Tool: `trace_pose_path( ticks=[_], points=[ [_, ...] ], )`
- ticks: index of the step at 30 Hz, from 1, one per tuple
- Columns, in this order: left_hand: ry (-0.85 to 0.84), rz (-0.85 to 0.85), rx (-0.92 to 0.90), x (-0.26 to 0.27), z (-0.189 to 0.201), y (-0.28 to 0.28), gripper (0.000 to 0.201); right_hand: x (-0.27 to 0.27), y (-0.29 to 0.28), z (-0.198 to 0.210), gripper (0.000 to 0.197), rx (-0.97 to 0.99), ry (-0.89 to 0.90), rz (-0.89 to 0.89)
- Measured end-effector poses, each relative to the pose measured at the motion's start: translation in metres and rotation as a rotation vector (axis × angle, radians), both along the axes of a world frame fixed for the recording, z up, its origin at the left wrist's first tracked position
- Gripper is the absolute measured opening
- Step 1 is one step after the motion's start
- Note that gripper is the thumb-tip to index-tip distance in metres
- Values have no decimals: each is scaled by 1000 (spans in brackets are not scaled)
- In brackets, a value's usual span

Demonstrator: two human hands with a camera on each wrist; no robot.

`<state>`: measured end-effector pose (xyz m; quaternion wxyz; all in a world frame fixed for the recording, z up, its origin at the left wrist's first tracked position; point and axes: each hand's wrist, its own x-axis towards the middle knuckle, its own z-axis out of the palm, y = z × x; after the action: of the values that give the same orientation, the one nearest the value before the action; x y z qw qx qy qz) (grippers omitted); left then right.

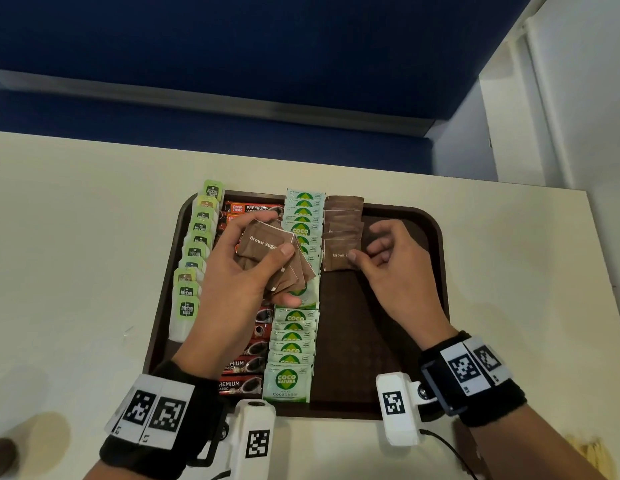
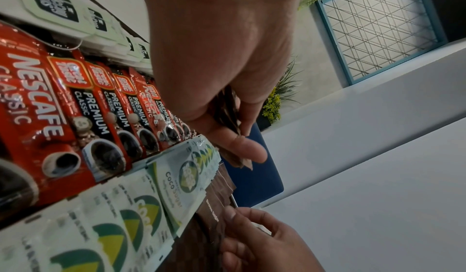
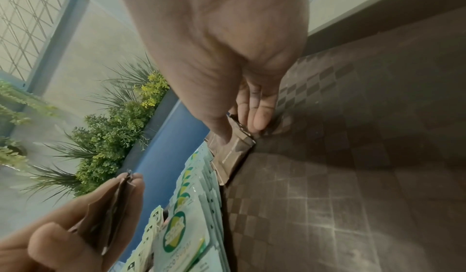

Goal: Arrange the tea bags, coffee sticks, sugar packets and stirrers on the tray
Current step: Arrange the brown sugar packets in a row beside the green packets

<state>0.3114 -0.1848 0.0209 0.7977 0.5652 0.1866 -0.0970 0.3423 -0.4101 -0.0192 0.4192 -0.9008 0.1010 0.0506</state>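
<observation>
Left hand (image 1: 248, 268) grips a fanned brown sugar stack (image 1: 274, 261) that may slip; right hand (image 1: 388, 258) pinching the laid packet (image 1: 339, 254) may skew its row.

Likely an office pantry: blue partition (image 1: 232, 46), white counter (image 1: 76, 237) (potted plants (image 3: 111, 128) behind).
</observation>
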Motion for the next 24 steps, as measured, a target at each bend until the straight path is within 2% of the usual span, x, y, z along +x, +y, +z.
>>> trace_pose_path(
  ticks=[3, 7, 12, 15, 17, 21, 24],
  points=[
    [3, -5, 2, 0, 0, -5, 44, -7, 7, 19, 31, 153, -45, -37],
    [0, -53, 17, -1, 4, -17, 43, -24, 26, 49, 33, 496, 77, 43],
    [-16, -121, -5, -2, 6, -26, 37, -27, 30, 59, 42, 525, 87, 75],
    [47, -133, -144, -1, 11, -25, 29, -24, 23, 57, 35, 542, 121, 100],
    [69, -157, -203, -1, 12, -22, 31, -23, 19, 58, 29, 533, 150, 111],
    [-14, -229, -70, -4, 12, -18, 42, -18, 14, 68, 17, 592, 185, 71],
    [-44, -254, 4, -6, 12, -17, 51, -11, 12, 69, 11, 481, 153, 128]
  ],
)
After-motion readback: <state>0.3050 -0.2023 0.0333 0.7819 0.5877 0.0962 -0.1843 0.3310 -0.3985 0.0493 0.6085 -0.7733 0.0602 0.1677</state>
